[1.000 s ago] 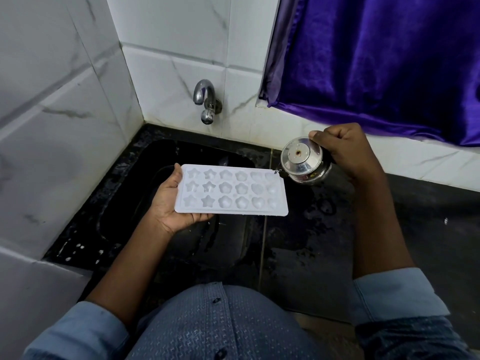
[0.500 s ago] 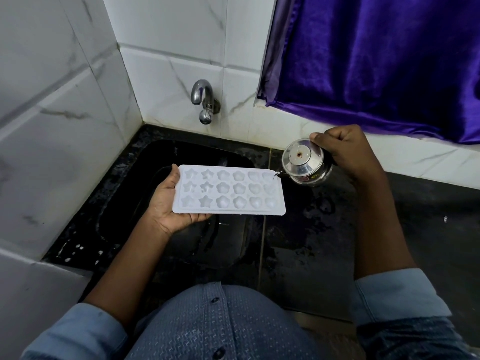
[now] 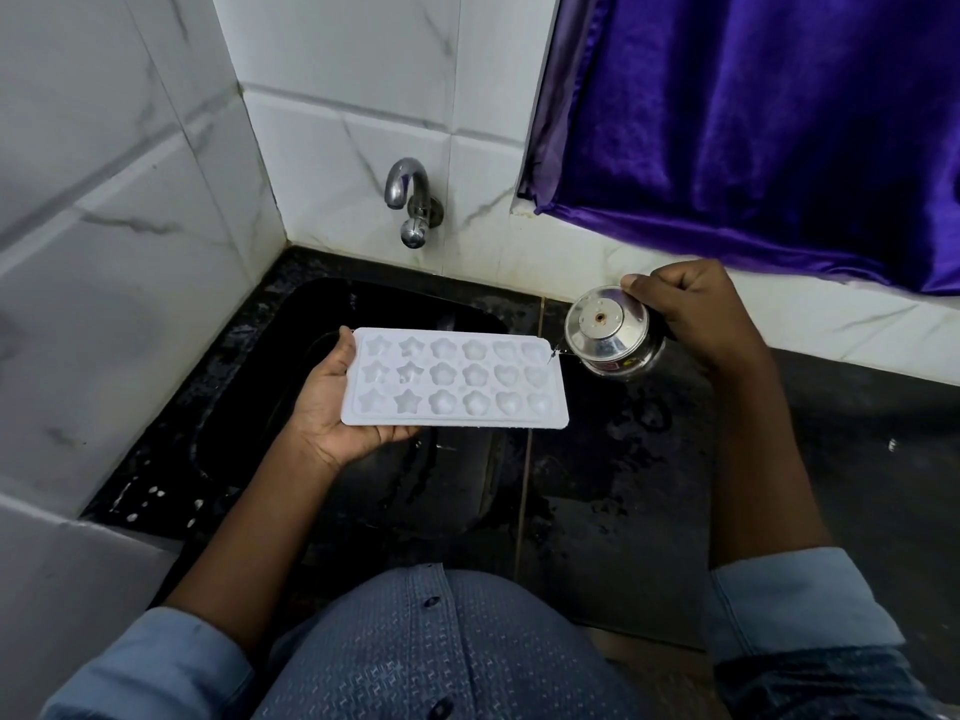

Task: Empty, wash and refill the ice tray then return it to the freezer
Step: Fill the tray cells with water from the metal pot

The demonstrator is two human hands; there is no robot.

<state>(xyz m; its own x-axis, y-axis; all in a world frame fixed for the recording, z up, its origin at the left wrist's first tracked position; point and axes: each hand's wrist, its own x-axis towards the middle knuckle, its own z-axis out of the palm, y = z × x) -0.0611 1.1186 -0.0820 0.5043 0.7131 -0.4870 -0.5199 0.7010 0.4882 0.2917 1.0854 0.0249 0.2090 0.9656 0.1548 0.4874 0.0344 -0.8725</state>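
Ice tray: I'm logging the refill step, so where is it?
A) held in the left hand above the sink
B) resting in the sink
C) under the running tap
A: the left hand holds the ice tray by its left end above the sink.

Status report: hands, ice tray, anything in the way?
Left hand holds ice tray level over sink. Right hand grips steel pot, tipped, trickling onto tray's right end. Nothing between them.
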